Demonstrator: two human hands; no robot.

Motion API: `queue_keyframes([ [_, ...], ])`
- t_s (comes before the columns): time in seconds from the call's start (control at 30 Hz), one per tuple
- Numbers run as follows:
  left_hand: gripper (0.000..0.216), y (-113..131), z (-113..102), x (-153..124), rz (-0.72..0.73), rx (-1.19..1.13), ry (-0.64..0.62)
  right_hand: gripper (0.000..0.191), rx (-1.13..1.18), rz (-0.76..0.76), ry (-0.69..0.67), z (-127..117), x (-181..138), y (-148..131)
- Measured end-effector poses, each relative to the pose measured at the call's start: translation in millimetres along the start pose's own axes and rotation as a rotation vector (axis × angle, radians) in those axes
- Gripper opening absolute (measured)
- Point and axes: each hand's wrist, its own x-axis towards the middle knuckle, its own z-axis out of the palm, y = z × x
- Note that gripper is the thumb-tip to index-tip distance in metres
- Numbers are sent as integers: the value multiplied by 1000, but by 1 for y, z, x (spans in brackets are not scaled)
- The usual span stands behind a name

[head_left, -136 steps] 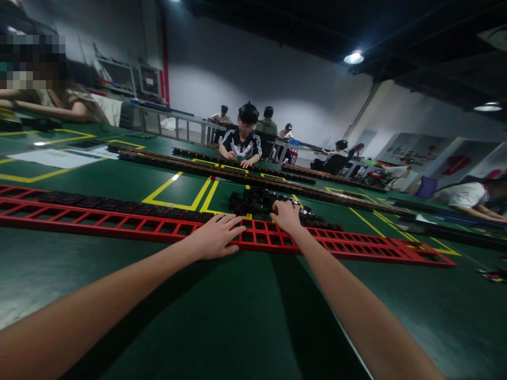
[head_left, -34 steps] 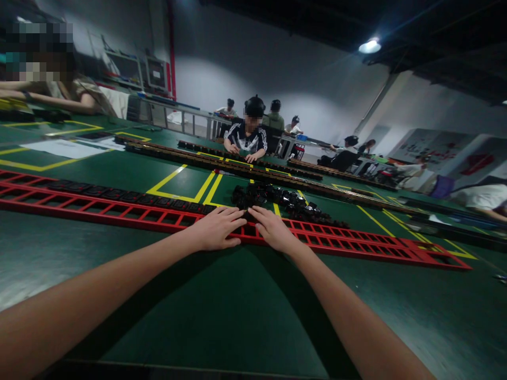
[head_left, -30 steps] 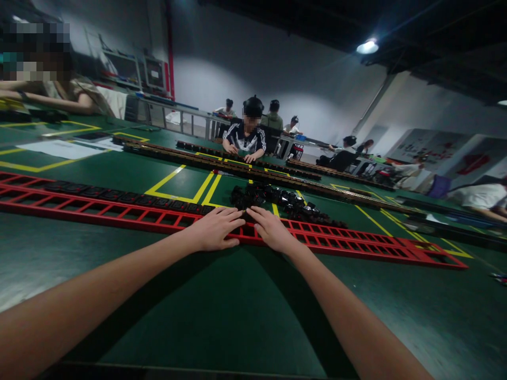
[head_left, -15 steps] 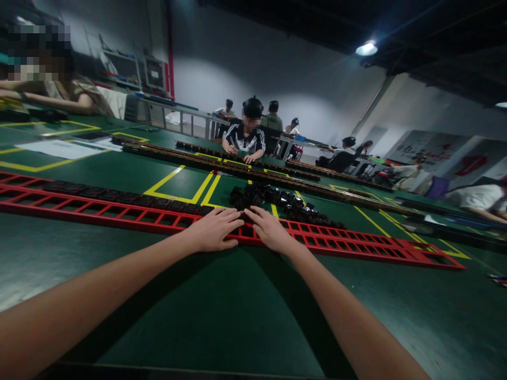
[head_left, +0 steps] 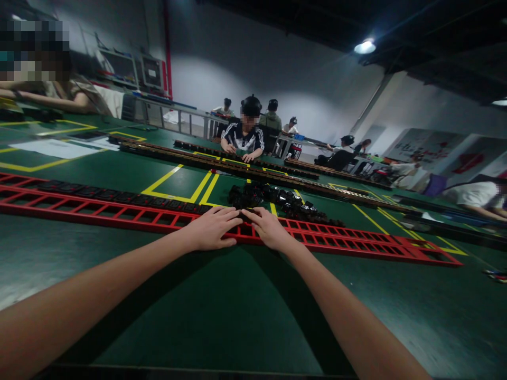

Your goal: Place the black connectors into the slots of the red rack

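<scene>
A long red frame [head_left: 340, 240] with two rows of slots lies across the green table in front of me. Square black parts [head_left: 130, 198] fill slots in the far row on its left half. My left hand [head_left: 212, 228] lies palm down over the middle of the frame, fingers stretched out and thumb apart. Facing it from the right, my right hand [head_left: 267, 228] rests on the frame with its fingers extended. The fingertips of both hands nearly meet over the slots. Whatever lies under the fingertips is hidden. Just behind the hands is a pile of black parts [head_left: 277, 200].
Long dark brown strips [head_left: 222, 168] run across the table behind the pile. White paper sheets [head_left: 55, 149] lie at the left, among yellow tape lines [head_left: 206, 188]. A person [head_left: 243, 134] works across the table, another [head_left: 59, 89] at the left. Small coloured items [head_left: 495, 276] lie far right.
Both hands keep nearly the same place and pose on the red frame. The whole view has shifted very slightly.
</scene>
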Motion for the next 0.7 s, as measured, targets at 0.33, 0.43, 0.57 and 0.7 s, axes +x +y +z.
queue_keyframes([
  [0.33,51,7,-3,1,-35,29,-6,49,-14,-4,-17,0,0,-1],
  [0.43,52,7,-3,1,-41,25,-11,48,18,9,-7,-1,0,-1],
  [0.57,51,7,-3,0,-42,8,-10,45,113,16,46,-3,0,-1],
  [0.7,51,6,-2,0,-31,10,-3,42,137,22,84,-4,0,-2],
])
